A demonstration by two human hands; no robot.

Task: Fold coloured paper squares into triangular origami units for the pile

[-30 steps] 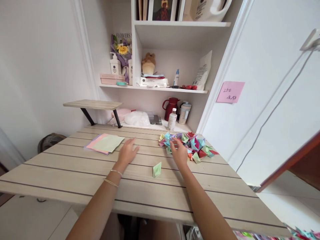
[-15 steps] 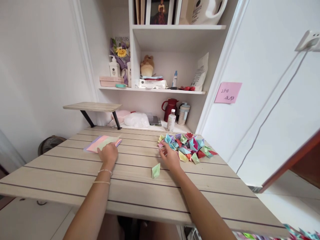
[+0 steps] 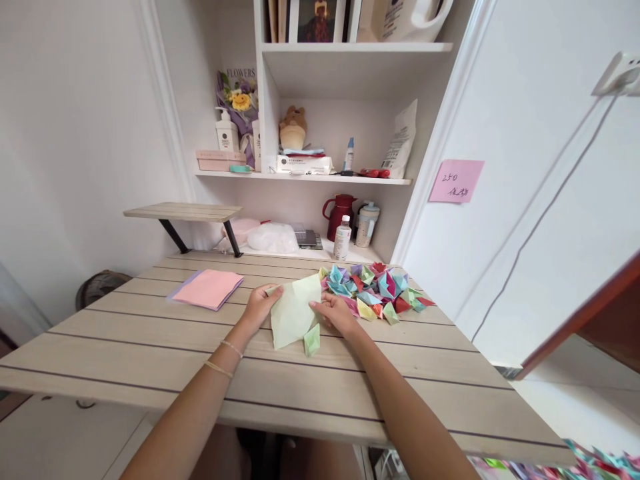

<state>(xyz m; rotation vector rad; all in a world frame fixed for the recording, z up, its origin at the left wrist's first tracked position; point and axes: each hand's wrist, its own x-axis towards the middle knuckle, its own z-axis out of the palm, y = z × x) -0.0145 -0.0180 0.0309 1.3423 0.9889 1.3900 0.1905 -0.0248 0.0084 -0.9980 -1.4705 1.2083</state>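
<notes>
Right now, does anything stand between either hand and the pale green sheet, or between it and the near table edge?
Nothing visible separates left hand or right hand from the sheet; both hold it. Toward the table edge, a folded green paper sits by the sheet's lower right corner.

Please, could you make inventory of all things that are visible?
paper sheet: one, pale green, between hands
folded paper piece: one, green, near sheet
folded paper heap: many pieces, multicoloured, table right
paper stack: one, pink and purple, table left
table: one, light wood, beneath papers
vacuum jug: one, red, lower shelf
bottle: one, whitish, lower shelf
tumbler: one, light-coloured, lower shelf
plush toy: one, brown, middle shelf
spray bottle: one, blue-white, middle shelf
bouquet: one, purple and yellow, middle shelf
other shelf items: several, mixed colours, shelves
sticky note: one, pink, right wall
wall socket: one, white, right wall
left hand: one, sheet's left edge
right hand: one, sheet's right edge
</notes>
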